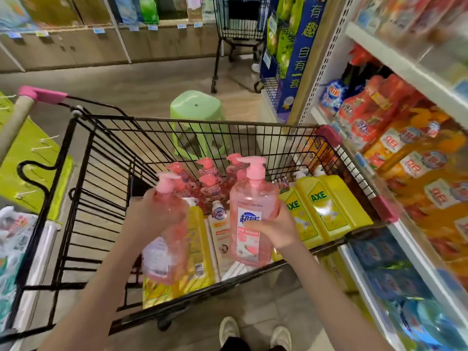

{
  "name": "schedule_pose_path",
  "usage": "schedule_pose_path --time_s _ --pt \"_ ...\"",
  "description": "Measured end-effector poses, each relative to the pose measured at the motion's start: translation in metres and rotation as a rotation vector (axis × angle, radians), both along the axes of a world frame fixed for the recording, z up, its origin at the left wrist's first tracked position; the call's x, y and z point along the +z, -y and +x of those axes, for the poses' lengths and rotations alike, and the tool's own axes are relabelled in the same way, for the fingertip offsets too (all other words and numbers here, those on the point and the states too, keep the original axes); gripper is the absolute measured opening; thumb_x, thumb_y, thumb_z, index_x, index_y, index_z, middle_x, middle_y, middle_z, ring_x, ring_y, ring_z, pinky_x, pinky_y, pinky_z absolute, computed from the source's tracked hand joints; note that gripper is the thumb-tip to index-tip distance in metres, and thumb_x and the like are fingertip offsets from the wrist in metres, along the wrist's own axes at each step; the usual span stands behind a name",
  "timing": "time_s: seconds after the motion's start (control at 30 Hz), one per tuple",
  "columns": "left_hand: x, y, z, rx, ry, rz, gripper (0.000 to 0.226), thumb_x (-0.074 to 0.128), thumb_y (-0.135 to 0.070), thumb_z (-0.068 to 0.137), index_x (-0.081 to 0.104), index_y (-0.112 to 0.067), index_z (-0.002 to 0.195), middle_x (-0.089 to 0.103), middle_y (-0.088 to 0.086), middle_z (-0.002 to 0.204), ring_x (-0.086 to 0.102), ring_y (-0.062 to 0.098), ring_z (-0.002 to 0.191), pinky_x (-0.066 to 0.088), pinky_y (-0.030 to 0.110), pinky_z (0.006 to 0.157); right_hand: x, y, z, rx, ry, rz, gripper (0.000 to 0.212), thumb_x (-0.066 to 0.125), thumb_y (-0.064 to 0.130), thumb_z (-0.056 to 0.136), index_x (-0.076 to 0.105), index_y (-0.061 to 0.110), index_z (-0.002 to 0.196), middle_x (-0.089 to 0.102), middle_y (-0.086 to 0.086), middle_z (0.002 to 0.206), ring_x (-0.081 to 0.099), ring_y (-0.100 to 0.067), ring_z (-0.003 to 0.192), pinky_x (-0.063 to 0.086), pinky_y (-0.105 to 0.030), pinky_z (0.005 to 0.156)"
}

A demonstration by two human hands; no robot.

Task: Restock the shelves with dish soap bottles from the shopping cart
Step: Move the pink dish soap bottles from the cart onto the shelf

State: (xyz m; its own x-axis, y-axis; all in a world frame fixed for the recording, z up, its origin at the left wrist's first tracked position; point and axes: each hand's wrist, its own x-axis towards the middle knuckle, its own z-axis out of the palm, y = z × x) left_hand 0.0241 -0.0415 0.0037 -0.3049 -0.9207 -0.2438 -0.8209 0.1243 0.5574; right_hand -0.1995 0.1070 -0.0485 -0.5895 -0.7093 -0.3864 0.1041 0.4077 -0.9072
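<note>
Two see-through pink plastic pump bottles [253,211] are held just above the black wire shopping cart [83,173], left hand [154,214] and right hand [276,229] fingers [255,225] wrapped round one each, with loads more inside, so restocking the shelves [405,64] looks barely started.

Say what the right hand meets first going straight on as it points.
Probably the pink bottles standing in the cart, just beyond the right hand and its held bottle; depth is unclear, so it may pass above them.

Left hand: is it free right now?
No: the left hand grips a pink pump bottle over the cart, while the right hand holds a second pink bottle.
</note>
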Motion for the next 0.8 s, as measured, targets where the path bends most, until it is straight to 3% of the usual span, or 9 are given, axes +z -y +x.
schedule_pose_path --time_s 0.1,0.2,0.3,0.37,0.43,0.5,0.57,0.7,0.8 --pt "0.017 -0.01 -0.012 -0.061 -0.155 -0.175 0.062 0.08 -0.05 0.054 0.057 -0.015 0.099 0.054 -0.003 0.087 0.05 0.027 0.098 0.039 0.036 0.084 0.021 -0.018 0.003 -0.095 0.049 -0.127 0.066 0.088 -0.003 0.047 0.056 0.015 0.101 0.069 -0.004 0.095 0.069 -0.014 0.082 0.057 -0.033 0.067" --pt "0.028 -0.021 -0.031 -0.081 -0.327 -0.253 0.071 0.073 -0.067 0.054 0.054 -0.017 0.099 0.057 -0.003 0.083 0.054 0.03 0.091 0.046 0.038 0.076 0.043 -0.034 0.006 -0.161 0.05 -0.272 0.064 0.08 -0.019 0.054 0.056 0.02 0.099 0.069 -0.002 0.095 0.068 -0.014 0.085 0.057 -0.037 0.077" --pt "0.055 -0.046 -0.059 -0.144 -0.458 -0.34 0.051 0.079 -0.053 0.057 0.053 -0.024 0.088 0.051 -0.014 0.077 0.048 0.006 0.082 0.039 0.032 0.076 0.063 -0.058 0.0 -0.208 0.049 -0.412 0.063 0.072 -0.029 0.055 0.056 0.015 0.097 0.071 0.006 0.083 0.068 -0.004 0.075 0.056 -0.024 0.065" --pt "0.072 -0.066 -0.075 -0.184 -0.523 -0.336 0.052 0.08 -0.05 0.055 0.054 -0.026 0.093 0.051 -0.013 0.083 0.049 0.008 0.091 0.037 0.03 0.077 0.069 -0.081 -0.007 -0.247 0.026 -0.446 0.065 0.079 -0.019 0.049 0.057 0.006 0.105 0.072 -0.001 0.086 0.069 -0.012 0.078 0.054 -0.026 0.064" --pt "0.083 -0.083 -0.088 -0.245 -0.549 -0.323 0.06 0.077 -0.05 0.053 0.056 -0.028 0.105 0.056 0.0 0.098 0.047 0.018 0.104 0.039 0.025 0.083 0.072 -0.109 -0.011 -0.321 0.038 -0.43 0.085 0.088 0.002 0.04 0.054 0.006 0.118 0.069 -0.012 0.103 0.068 -0.025 0.091 0.056 -0.039 0.071" --pt "0.089 -0.105 -0.104 -0.33 -0.542 -0.34 0.072 0.077 -0.043 0.052 0.056 -0.021 0.117 0.05 0.008 0.113 0.036 0.006 0.101 0.03 0.004 0.083 0.074 -0.145 -0.014 -0.408 -0.013 -0.376 0.1 0.091 0.023 0.032 0.052 0.017 0.123 0.067 -0.007 0.113 0.066 -0.025 0.102 0.056 -0.045 0.081" --pt "0.097 -0.128 -0.115 -0.406 -0.544 -0.371 0.078 0.077 -0.041 0.049 0.056 -0.017 0.121 0.046 0.009 0.115 0.03 -0.002 0.093 0.023 -0.008 0.077 0.076 -0.174 -0.014 -0.443 -0.095 -0.324 0.101 0.09 0.033 0.032 0.05 0.026 0.125 0.065 -0.002 0.117 0.063 -0.021 0.108 0.053 -0.049 0.089" --pt "0.091 -0.196 -0.153 -0.656 -0.569 -0.324 0.089 0.076 -0.055 0.043 0.056 -0.017 0.12 0.044 0.004 0.11 0.031 -0.002 0.093 0.023 -0.007 0.078 0.073 -0.259 -0.012 -0.581 -0.133 -0.253 0.105 0.089 0.037 0.033 0.045 0.027 0.127 0.064 0.0 0.118 0.063 -0.021 0.107 0.052 -0.052 0.09" --pt "0.078 -0.249 -0.181 -0.773 -0.566 -0.21 0.084 0.088 -0.046 0.042 0.058 -0.021 0.116 0.043 0.003 0.107 0.038 0.004 0.089 0.033 0.008 0.081 0.069 -0.32 -0.002 -0.733 -0.164 -0.191 0.099 0.085 0.038 0.03 0.048 0.029 0.122 0.065 0.005 0.113 0.064 -0.013 0.103 0.053 -0.046 0.089"
